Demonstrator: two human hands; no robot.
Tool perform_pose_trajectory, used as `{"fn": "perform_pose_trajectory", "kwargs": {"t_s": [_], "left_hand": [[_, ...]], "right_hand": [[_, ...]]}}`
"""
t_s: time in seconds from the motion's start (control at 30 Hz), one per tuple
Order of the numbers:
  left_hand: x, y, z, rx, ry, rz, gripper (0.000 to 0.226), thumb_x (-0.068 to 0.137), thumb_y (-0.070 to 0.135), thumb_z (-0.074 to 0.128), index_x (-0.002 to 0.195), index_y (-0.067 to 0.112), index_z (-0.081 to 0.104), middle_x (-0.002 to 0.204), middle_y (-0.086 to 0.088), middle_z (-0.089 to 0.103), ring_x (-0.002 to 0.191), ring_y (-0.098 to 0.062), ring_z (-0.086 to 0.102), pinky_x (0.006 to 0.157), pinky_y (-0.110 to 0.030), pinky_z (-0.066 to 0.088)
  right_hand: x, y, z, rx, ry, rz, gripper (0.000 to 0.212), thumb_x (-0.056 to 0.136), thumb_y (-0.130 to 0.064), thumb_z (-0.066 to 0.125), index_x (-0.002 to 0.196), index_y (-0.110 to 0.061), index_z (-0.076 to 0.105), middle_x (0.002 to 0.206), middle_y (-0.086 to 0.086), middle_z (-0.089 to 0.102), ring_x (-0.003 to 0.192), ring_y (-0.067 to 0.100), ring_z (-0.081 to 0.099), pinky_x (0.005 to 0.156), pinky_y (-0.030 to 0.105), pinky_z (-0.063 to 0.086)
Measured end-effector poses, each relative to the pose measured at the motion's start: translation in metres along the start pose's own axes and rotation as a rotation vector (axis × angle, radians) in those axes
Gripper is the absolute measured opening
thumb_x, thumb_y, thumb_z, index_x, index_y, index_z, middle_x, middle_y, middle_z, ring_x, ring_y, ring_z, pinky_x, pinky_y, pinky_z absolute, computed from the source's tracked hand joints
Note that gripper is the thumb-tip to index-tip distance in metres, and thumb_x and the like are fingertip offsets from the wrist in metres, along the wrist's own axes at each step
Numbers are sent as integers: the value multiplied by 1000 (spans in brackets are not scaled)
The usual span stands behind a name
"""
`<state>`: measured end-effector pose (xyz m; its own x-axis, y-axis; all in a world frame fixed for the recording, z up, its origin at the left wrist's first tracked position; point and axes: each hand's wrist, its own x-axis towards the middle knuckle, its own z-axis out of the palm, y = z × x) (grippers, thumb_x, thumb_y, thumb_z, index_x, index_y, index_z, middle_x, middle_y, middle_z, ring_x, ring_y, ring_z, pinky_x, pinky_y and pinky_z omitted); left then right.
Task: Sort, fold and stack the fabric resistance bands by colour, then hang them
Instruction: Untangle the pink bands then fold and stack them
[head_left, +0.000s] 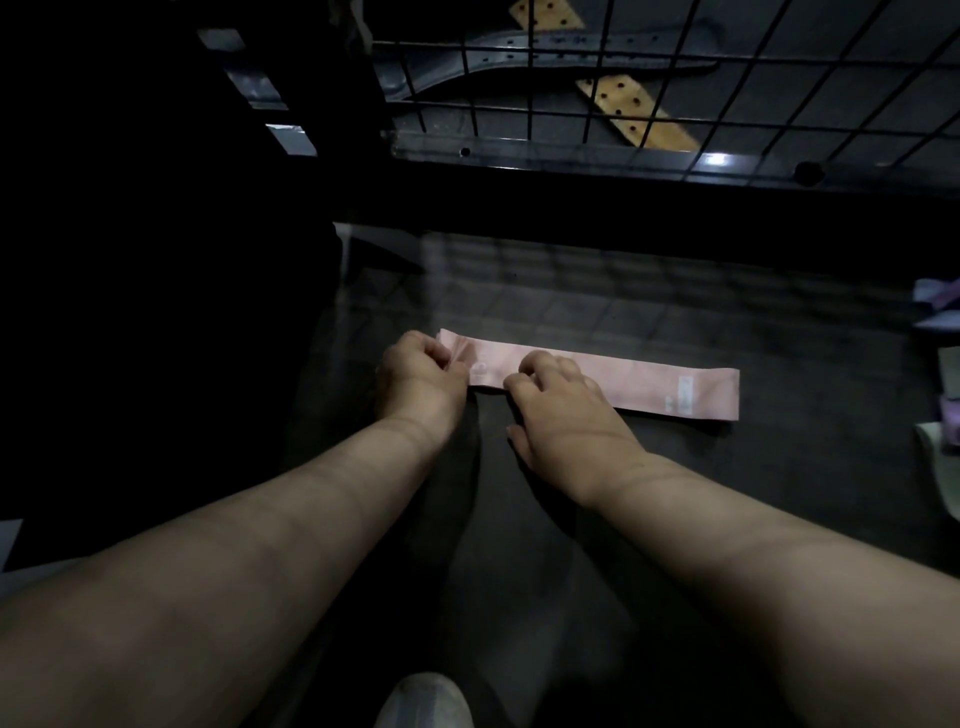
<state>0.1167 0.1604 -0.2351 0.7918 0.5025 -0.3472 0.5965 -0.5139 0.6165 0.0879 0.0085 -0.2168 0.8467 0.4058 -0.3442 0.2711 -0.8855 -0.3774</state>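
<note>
A long pale-pink fabric resistance band (649, 384) lies flat across the dark surface (623, 306). The left hand (421, 374) pinches its left end with curled fingers. The right hand (561, 415) rests bent fingertips just beside it; whether it grips, I cannot tell. There are faint white markings near the band's right end.

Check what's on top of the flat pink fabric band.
The left hand pinches the left end of the flat pink fabric band; right hand sits mid-band, fingers curled, grip unclear. Fabric under both is hidden; right half bare.
</note>
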Motion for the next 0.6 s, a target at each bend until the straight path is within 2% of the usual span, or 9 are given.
{"fn": "perform_pose_trajectory", "kwargs": {"t_s": [0.1, 0.2, 0.3, 0.43, 0.5, 0.6], "left_hand": [[1, 1, -5, -14, 11, 52, 26, 82, 29, 76, 72, 23, 53, 73, 8, 62, 74, -20, 66, 72, -29, 56], [5, 2, -8, -29, 12, 35, 21, 79, 25, 77, 75, 22, 57, 81, -1, 69, 74, -24, 68, 71, -34, 58], [8, 2, -9, -96, 24, -48, 21, 77, 27, 79, 73, 20, 60, 79, -7, 71, 65, -27, 68, 63, -38, 59], [6, 4, -12, -214, -22, -93, 17, 80, 16, 79, 86, 13, 64, 76, -5, 67, 61, -21, 61, 60, -32, 54], [4, 7, -13, -239, -41, -81, 17, 81, 16, 78, 91, 10, 65, 78, -6, 68, 60, -18, 59, 56, -28, 52], [7, 8, -13, -240, -59, -92, 19, 82, 14, 77, 96, 9, 66, 92, -14, 72, 62, -22, 61, 57, -31, 53]], "right_hand": [[-1, 1, -1, 17, 7, -15, 41, 94, -33, 57, 130, -16, 50, 140, 5, 36, 129, 26, 34, 107, 36, 34], [-5, 7, -4, 51, 39, -26, 37, 93, -27, 57, 127, -14, 53, 138, 5, 41, 125, 26, 38, 104, 36, 36], [-7, 17, -9, 67, 135, 1, 40, 89, -21, 63, 127, -10, 56, 137, 8, 46, 126, 29, 41, 105, 37, 35], [-2, 29, -21, -19, 66, 55, 62, 87, -36, 68, 140, -16, 43, 146, 2, 33, 135, 24, 30, 113, 32, 23], [2, 34, -23, -79, 18, 60, 74, 84, -43, 69, 144, -17, 36, 148, 2, 30, 136, 25, 28, 114, 34, 22], [6, 41, -24, -128, -18, 66, 71, 83, -45, 70, 140, -19, 37, 141, 3, 37, 130, 25, 36, 110, 35, 27]]}}
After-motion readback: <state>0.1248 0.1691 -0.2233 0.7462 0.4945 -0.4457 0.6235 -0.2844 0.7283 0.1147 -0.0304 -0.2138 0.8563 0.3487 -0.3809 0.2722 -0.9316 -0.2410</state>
